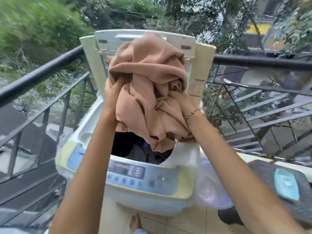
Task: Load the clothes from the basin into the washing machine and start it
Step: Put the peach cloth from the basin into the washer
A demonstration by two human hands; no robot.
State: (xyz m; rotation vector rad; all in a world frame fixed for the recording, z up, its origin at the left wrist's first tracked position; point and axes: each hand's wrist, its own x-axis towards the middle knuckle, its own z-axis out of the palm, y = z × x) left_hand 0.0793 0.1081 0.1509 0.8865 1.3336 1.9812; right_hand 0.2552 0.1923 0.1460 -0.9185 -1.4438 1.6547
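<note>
A bundled tan cloth hangs above the open tub of the top-loading washing machine. My left hand grips the bundle's left side. On the right side my right hand, with a bead bracelet at the wrist, is buried in the folds. The machine's lid stands upright behind the cloth. Dark clothes lie inside the tub. The control panel with its buttons faces me below the tub. No basin shows in this view.
A black metal railing runs behind and on both sides of the machine. At the right stands a dark patterned surface with a light-blue object on it. Clear plastic hangs at the machine's right side. Tiled floor lies below.
</note>
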